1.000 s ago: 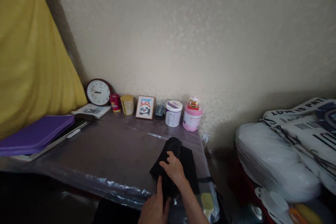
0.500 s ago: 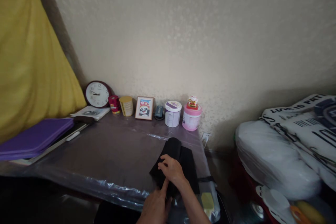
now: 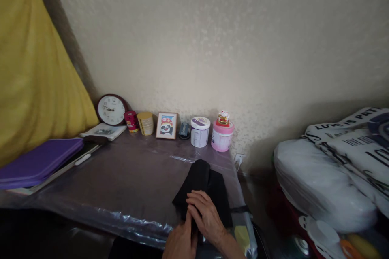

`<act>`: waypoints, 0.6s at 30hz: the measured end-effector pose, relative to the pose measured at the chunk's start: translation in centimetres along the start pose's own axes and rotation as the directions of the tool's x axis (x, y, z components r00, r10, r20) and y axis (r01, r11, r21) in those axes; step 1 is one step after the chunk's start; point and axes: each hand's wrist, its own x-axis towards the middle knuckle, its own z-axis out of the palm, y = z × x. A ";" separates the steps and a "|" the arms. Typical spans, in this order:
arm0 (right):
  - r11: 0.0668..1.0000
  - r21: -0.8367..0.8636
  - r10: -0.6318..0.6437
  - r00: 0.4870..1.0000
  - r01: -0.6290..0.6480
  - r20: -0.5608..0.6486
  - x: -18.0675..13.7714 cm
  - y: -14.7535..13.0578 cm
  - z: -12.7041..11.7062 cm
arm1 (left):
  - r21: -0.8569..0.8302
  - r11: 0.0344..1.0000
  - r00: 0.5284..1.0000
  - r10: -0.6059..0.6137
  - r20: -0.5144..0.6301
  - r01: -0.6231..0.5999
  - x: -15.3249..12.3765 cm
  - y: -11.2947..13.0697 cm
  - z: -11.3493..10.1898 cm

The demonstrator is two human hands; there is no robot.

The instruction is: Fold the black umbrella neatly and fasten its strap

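A folded piece of black cloth (image 3: 197, 176), with a rounded flap at its far end, lies near the table's front right corner. My left hand (image 3: 180, 240) is at its near edge, index finger stretched forward against the fabric; its other fingers are mostly hidden. Over the near part of the cloth rests my right hand (image 3: 208, 214), palm down, its fingers extended close together and meeting the left fingertip. What lies under the right palm cannot be seen. A dark strap (image 3: 240, 209) reaches from the cloth's right side to the table edge.
Along the wall stand a clock (image 3: 111, 110), a picture frame (image 3: 166, 125), a white tub (image 3: 199, 133) and a pink tub (image 3: 221, 137) bearing a cat figurine (image 3: 223, 118). Purple folders (image 3: 42, 160) lie left. A yellow block (image 3: 242, 236) sits by the right corner; stuffed bags (image 3: 319, 182) lie beyond.
My right hand has come nearer and flattened over the cloth, its raised, bent fingers now lowered and together. My left hand has barely moved. The cloth keeps its place and shape.
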 end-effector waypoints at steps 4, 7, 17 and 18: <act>0.995 -0.096 -0.015 0.999 0.020 0.048 1.6 2.2 0.5 | -0.045 0.998 0.999 -0.050 0.001 0.050 0.0 0.3 -0.3; 0.988 -0.156 -0.007 0.999 0.014 0.051 3.5 3.9 0.8 | -0.072 0.994 0.997 -0.079 0.023 0.080 0.1 0.4 -0.4; 0.934 -0.327 0.120 0.988 -0.145 -0.094 8.8 9.1 1.1 | -0.076 0.987 0.989 -0.138 0.052 0.142 0.4 0.3 -0.1; 0.926 -0.325 0.155 0.979 -0.191 -0.132 9.1 9.6 1.0 | -0.069 0.988 0.990 -0.135 0.049 0.138 0.4 0.3 -0.1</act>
